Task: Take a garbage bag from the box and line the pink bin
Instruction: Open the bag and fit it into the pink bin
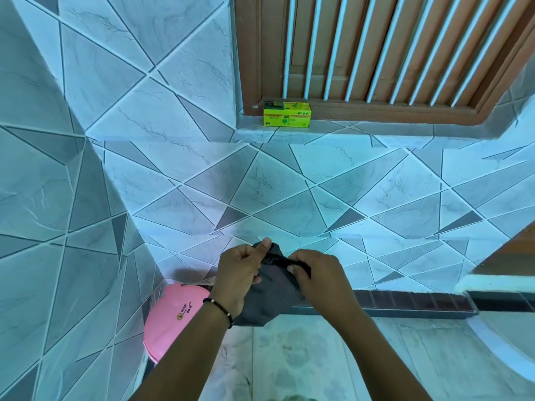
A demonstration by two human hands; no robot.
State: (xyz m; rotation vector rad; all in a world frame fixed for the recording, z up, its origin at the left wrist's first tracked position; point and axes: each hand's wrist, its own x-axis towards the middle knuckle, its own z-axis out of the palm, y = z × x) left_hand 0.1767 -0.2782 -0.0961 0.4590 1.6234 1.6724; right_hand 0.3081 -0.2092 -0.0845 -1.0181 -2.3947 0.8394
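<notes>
A folded black garbage bag (269, 296) hangs in front of me, held at its top edge by both hands. My left hand (240, 270) pinches the bag's upper left corner with the thumb up. My right hand (315, 273) pinches the top edge just to the right, fingers curled over it. The pink bin (170, 316) stands on the floor in the wall corner, below and left of my left forearm, which hides part of it. The yellow-green garbage bag box (287, 114) sits on the tiled window ledge, well above the hands.
Tiled walls (115, 169) meet in a corner at the left. A brown window frame with white bars (376, 53) is above the ledge. A dark tiled strip (405, 303) runs along the wall base; pale floor tiles (318, 357) lie below.
</notes>
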